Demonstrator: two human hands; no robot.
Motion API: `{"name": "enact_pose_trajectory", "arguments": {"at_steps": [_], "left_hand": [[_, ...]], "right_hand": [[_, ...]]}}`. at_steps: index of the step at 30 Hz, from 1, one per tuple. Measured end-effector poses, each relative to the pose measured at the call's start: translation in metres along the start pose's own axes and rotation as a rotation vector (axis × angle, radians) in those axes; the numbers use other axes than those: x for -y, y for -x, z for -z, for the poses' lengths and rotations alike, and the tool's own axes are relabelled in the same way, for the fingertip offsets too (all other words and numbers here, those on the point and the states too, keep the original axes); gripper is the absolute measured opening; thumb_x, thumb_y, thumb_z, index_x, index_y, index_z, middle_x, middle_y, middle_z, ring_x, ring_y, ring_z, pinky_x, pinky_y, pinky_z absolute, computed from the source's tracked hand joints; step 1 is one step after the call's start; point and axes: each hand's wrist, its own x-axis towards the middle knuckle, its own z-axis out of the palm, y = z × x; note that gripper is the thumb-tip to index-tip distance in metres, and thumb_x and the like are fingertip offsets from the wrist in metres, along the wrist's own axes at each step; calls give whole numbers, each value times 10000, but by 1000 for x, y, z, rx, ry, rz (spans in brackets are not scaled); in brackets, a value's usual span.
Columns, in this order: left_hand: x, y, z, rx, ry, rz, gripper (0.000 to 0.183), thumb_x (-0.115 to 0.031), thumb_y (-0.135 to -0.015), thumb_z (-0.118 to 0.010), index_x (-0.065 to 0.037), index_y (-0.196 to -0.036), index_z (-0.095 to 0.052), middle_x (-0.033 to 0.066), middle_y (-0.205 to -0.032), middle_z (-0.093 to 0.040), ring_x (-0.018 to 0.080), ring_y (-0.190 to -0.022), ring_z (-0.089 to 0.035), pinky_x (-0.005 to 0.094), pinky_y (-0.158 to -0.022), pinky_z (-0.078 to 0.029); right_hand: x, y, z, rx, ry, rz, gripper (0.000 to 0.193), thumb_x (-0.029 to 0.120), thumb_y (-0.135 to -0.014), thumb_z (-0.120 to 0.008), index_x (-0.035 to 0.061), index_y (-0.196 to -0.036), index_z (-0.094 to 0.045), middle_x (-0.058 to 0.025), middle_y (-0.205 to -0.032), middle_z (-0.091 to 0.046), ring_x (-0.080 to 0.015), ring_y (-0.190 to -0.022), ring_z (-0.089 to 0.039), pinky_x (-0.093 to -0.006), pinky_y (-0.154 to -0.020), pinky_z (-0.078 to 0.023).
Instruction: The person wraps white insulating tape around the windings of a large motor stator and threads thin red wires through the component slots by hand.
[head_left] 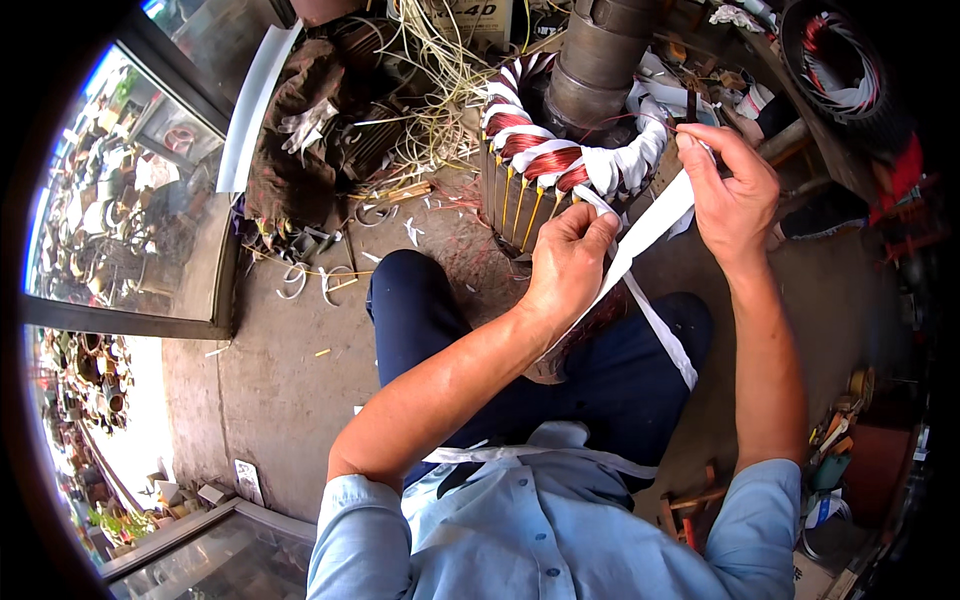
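- Two bare hands work at a motor stator that stands on the concrete floor between the person's knees, near the top middle of the view.
- Concrete floor: grey and dusty, strewn with wire offcuts and scraps of white tape to the left of the stator.
- Glass door panel: fills the left side, framed in dark metal, reflecting clutter.
- Stator: a round housing with copper windings looped over its rim; most of the front loops are bound in white tape, and yellow slot sticks hang down its near face. A grey metal cylinder rises just behind it.
- Tangle of pale wire: heaped behind and left of the stator.
- Second wound coil: red and white inside a dark ring, at the top right, well apart from the hands.
- White binding tape: a flat strip running taut from the windings down between the hands, its loose end trailing over the dark trouser leg.
- Right hand: closed, pinching the tape at the stator's right rim with thumb and fingertips.
- Left hand: curled shut around the tape, just beside the stator's near wall, below the wrapped loops.
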Motion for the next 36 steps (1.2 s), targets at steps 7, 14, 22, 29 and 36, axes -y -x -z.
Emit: {"name": "enact_pose_trajectory", "arguments": {"at_steps": [7, 14, 22, 29, 36], "left_hand": [[8, 4, -1, 28, 11, 30, 245, -198, -979, -583, -25, -811, -626, -43, -690, -537, 40, -639, -428, 234, -571, -363], [22, 2, 6, 107, -80, 40, 301, -267, -988, -572, 1, -875, -649, -45, -691, -521, 43, -651, -411, 237, -571, -353], [59, 7, 73, -35, -484, -115, 295, -253, -971, -564, 26, -1014, -651, 119, -827, -666, 175, -825, -623, 315, -739, -490], [49, -14, 74, -120, -688, -556, 314, 36, -781, -648, -39, -1076, -571, 138, -922, -606, 353, -884, -597, 442, -780, -487], [37, -23, 68, -81, -832, -773, 366, 19, -767, -698, -49, -1110, -591, 118, -938, -609, 291, -874, -625, 377, -789, -501]], "right_hand": [[-1, -20, 1, 202, -27, -273, 153, 126, -893, -660, -18, -930, -695, -25, -675, -629, -52, -614, -546, -235, -564, -432], [-30, -37, -18, 312, 131, -358, 221, 218, -867, -642, 12, -929, -693, -81, -670, -633, -128, -583, -548, -305, -583, -445], [-20, -53, -18, 397, 200, -277, 214, 225, -849, -607, 36, -899, -692, -119, -686, -626, -213, -625, -601, -348, -644, -474], [-42, -59, -22, 441, 231, -286, 207, 218, -872, -615, 20, -903, -666, -43, -672, -572, -133, -637, -526, -310, -605, -417], [-38, -68, -4, 547, 151, -312, 176, 165, -867, -633, 10, -943, -673, -24, -698, -602, -98, -655, -541, -275, -619, -438]]}}
